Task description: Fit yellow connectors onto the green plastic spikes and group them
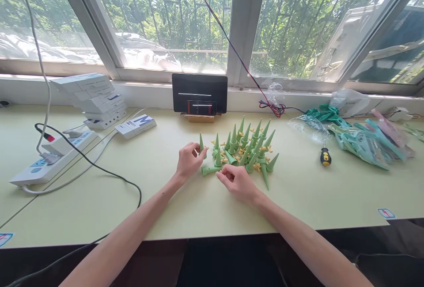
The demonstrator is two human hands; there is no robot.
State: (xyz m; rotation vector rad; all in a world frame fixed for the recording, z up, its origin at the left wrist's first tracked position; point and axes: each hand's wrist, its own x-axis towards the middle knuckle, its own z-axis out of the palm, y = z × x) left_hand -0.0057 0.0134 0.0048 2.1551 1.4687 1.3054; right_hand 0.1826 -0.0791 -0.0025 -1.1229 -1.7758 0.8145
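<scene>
Upright on the table, a green pointed cone (201, 142) is pinched between the thumb and fingers of my left hand (191, 160). A small yellow piece shows by that thumb. My right hand (236, 180) is closed, fingertips together, at the right end of a green tube-like piece (209, 171) lying on its side; what sits in those fingers, if anything, is hidden. Behind and right of my hands stands a cluster of green cones (233, 140), with small yellow pieces (245, 143) on and among them. One cone (265, 176) lies with its tip toward me.
A dark tablet (199, 84) with a phone (201, 107) before it stands at the window. Left are stacked white boxes (99, 101), a power strip (59, 156) and a black cable (109, 171). Right lie a screwdriver (325, 156) and plastic bags (362, 143).
</scene>
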